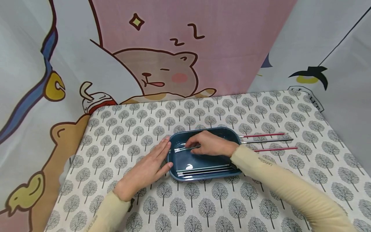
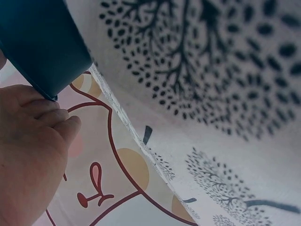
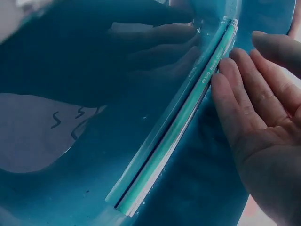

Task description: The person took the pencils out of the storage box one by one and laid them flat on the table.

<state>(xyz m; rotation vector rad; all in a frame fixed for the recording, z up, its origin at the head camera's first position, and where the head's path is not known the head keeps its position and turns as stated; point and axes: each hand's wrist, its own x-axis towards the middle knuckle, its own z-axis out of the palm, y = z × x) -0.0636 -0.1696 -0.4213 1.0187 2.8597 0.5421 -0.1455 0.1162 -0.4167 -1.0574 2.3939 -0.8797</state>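
- Blue tray: we steadied its left end with an extended left hand.
- Green pencil, inside: our loose right hand touched it, apparently aligning.
- Next likely needed: lifting clear.

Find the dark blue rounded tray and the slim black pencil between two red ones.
Dark blue rounded tray [image 1: 200, 159]: head view, on its bare floor.
Slim black pencil [image 1: 267, 140]: head view, midway along its shaft.

Your glossy dark-blue tray is sitting upright, and your slim green-and-white pencil is running lengthwise inside its far half.
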